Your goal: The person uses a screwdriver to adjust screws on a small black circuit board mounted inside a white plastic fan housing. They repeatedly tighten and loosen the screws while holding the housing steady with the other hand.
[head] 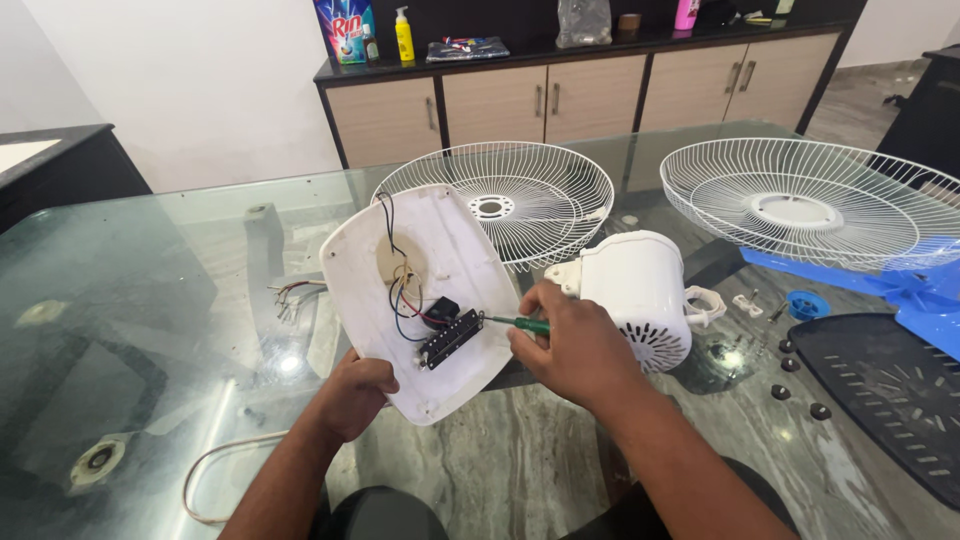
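Head view: your left hand [352, 395] grips the lower edge of the white fan base cover [415, 300], tilting its wired inside toward you near the desk's [150, 300] front edge. Your right hand [572, 345], grip closed on a green screwdriver [520, 324], sets the tip at the black switch block [451, 338]. The white motor housing [640, 295] lies just beside it; two wire guards [800, 200] rest toward the far edge.

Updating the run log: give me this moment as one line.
left hand: grips white base cover edge | right hand: green screwdriver, tip at black switch block | motor housing: beside | table: glass
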